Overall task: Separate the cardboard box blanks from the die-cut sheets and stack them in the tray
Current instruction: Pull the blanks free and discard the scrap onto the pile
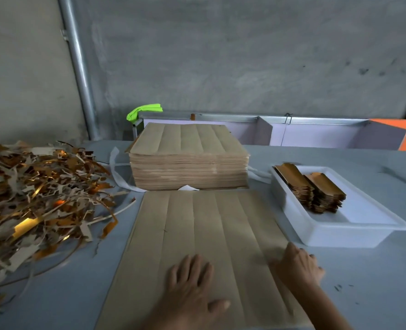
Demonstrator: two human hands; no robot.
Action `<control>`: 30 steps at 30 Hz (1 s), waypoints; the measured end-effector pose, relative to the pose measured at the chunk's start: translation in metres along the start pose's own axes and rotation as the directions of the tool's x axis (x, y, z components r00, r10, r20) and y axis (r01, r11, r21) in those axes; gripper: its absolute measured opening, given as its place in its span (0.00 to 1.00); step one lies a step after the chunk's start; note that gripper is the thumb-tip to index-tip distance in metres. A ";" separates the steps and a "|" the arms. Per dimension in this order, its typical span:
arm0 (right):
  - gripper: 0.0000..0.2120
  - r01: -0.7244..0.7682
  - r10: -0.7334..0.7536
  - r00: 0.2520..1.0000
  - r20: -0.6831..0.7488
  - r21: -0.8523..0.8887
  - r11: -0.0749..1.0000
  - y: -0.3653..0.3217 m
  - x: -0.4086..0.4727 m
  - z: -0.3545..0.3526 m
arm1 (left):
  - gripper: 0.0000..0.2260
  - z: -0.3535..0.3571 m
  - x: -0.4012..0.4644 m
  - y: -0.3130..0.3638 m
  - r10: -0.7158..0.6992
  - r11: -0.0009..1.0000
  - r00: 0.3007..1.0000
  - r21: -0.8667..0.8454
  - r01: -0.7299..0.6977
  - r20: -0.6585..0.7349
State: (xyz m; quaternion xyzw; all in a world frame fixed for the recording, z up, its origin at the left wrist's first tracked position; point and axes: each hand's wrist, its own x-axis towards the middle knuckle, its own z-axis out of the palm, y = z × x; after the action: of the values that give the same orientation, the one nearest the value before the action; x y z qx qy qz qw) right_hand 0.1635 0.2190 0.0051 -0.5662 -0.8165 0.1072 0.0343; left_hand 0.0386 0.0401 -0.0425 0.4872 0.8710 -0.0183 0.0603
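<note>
You are at the start of a fresh sheet, by the look of it: one die-cut sheet (204, 234) lies flat on the worktop (363, 294) right in front of you, plain brown side up, its cut lines running away from you, none of its blanks visibly broken out yet.

Your left hand (192, 284) lies flat on the near middle of the sheet, fingers spread and straight, pinning it and gripping nothing. Your right hand (297, 265) sits at the sheet's right edge with the fingers bent down over it; whether that grip has the edge pinched or only rests on it, you cannot tell from here.

The next move probably calls for keeping the sheet pinned with the left while the right peels the outer strip free along its cut line.

The finished blanks (313, 189) stand in two gold-faced stacks in the far end of the white tray (340, 232), just right of the sheet. The supply stack of sheets (187, 158) waits behind, the trim scrap (37, 194) heaped on the left.
</note>
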 end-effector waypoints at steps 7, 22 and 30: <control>0.02 0.080 -0.081 0.996 -0.034 -0.018 0.997 -0.001 -0.006 -0.010 | 0.35 -0.007 0.000 0.006 0.009 0.999 0.961 0.041 0.003 -0.275; 0.21 0.043 -0.051 0.998 0.028 0.248 0.968 0.012 -0.002 -0.037 | 0.13 0.010 0.003 0.003 0.038 0.999 0.858 0.003 -0.042 -0.513; 0.09 0.004 -0.023 0.999 0.032 0.491 0.871 0.032 0.010 -0.037 | 0.31 -0.010 -0.008 0.008 0.000 0.999 0.984 -0.049 -0.008 -0.176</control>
State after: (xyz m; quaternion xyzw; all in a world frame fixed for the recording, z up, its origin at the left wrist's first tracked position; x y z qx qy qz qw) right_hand 0.1956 0.2441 0.0340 -0.5311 -0.7670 0.3212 0.1626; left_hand 0.0484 0.0381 -0.0313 0.4870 0.8721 0.0468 -0.0046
